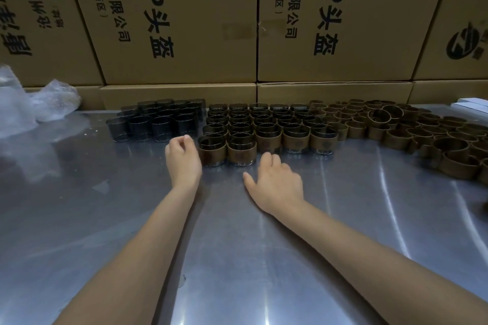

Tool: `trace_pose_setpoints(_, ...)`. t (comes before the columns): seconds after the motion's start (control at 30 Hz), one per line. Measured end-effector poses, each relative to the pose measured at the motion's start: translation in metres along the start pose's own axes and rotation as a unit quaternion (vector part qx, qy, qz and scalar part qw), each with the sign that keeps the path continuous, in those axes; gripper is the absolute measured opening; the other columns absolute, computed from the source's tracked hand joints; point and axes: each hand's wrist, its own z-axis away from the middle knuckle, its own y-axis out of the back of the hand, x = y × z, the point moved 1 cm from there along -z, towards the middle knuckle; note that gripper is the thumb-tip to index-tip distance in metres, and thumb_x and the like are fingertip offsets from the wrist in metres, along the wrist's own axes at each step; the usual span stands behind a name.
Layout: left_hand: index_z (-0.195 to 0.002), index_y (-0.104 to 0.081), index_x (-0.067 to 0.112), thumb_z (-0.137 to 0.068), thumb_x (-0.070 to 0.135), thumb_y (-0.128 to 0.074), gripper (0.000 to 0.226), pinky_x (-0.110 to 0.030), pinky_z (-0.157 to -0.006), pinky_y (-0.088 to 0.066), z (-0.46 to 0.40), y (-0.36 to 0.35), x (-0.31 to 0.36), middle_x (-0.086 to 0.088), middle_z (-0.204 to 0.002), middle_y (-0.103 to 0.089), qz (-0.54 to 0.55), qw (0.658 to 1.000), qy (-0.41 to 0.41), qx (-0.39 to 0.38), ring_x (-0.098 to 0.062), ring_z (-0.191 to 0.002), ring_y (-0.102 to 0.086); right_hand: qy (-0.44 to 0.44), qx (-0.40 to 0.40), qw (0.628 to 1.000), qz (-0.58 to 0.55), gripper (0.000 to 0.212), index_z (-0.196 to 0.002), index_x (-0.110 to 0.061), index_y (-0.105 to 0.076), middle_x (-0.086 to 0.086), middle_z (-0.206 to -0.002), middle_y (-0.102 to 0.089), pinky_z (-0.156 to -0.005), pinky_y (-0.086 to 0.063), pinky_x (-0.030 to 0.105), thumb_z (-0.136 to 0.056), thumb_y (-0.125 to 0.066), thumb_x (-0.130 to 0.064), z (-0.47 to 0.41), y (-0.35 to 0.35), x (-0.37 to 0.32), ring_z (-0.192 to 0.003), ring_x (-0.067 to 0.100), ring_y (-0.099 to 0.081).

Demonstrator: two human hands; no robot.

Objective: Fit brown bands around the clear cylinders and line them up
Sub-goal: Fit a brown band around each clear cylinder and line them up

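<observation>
Bare clear cylinders [155,124] stand grouped at the back left of the steel table [132,219]. To their right, banded cylinders [266,126] stand in neat rows; the nearest two [227,152] form a short front row. Loose brown bands [412,129] spread across the back right. My left hand [183,158] hovers just left of the front row, fingers loosely curled, holding nothing. Just in front of the same row, my right hand [274,182] rests on the table with relaxed fingers, near the second cylinder [241,152].
Large printed cardboard boxes [184,21] form a wall behind the table. Crumpled clear plastic bags [31,103] lie at the back left. A white object [474,104] pokes in at the far right edge.
</observation>
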Motion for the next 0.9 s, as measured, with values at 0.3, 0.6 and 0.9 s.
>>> trace_pose_setpoints(0.3, -0.127, -0.053, 0.005, -0.100, 0.011, -0.042, 0.029, -0.038, -0.090, -0.041, -0.046, -0.001, -0.014, -0.013, -0.130, -0.051, -0.279, 0.937, -0.210, -0.001, -0.029, -0.116, -0.048, 0.043, -0.030, 0.999, -0.015, 0.042, -0.126, -0.019, -0.041, 0.004, -0.125, -0.047, -0.080, -0.042, 0.036, -0.097, -0.035, -0.049, 0.016, 0.007, 0.005, -0.112, 0.024, -0.049)
trace_pose_setpoints(0.6, -0.147, -0.028, 0.013, -0.089, 0.007, -0.053, 0.063, -0.048, -0.117, -0.010, -0.094, -0.011, -0.033, -0.014, -0.155, -0.024, -0.486, 0.839, -0.240, -0.047, -0.032, -0.145, -0.014, 0.057, -0.019, 0.998, -0.014, 0.041, -0.127, -0.023, -0.036, 0.001, -0.120, -0.042, -0.071, -0.040, 0.033, -0.096, -0.033, -0.050, 0.011, 0.003, 0.006, -0.104, 0.022, -0.052)
trace_pose_setpoints(0.9, -0.134, -0.046, 0.006, -0.090, 0.005, -0.049, 0.044, -0.047, -0.115, -0.012, -0.095, -0.012, -0.029, -0.015, -0.144, -0.037, -0.483, 0.824, -0.293, -0.038, -0.033, -0.137, -0.024, 0.061, -0.014, 0.998, -0.022, 0.038, -0.124, -0.024, -0.037, 0.000, -0.118, -0.040, -0.069, -0.038, 0.032, -0.096, -0.034, -0.051, 0.010, 0.004, 0.006, -0.100, 0.021, -0.053)
